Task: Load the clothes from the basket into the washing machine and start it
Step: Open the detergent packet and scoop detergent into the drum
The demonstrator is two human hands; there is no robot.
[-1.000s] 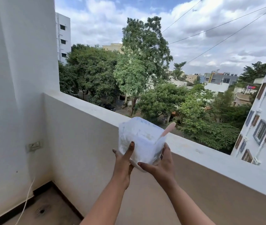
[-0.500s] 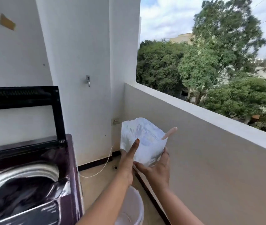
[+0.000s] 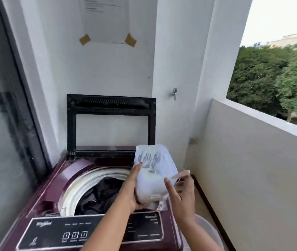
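Observation:
A maroon top-loading washing machine (image 3: 57, 180) stands in front of me with its black-framed lid (image 3: 111, 105) raised against the wall. Dark clothes (image 3: 100, 194) lie inside the white drum. I hold a white plastic detergent pouch (image 3: 153, 176) over the machine's right side. My left hand (image 3: 131, 191) grips the pouch's left edge and bottom. On the pouch's right side is my right hand (image 3: 182, 192), fingers by a pink scoop (image 3: 181, 173) that sticks out of it. The control panel (image 3: 57, 232) runs along the near edge.
A white basket or bucket rim (image 3: 209, 230) shows low at the right, beside the machine. The balcony parapet wall (image 3: 252, 151) runs along the right. A glass door (image 3: 1, 124) is at the left. A paper notice (image 3: 106, 19) and a tap (image 3: 174, 94) are on the wall.
My view has swung left from the balcony wall and trees to the washing machine. Both hands carried the pouch along and now hold it over the machine's right side.

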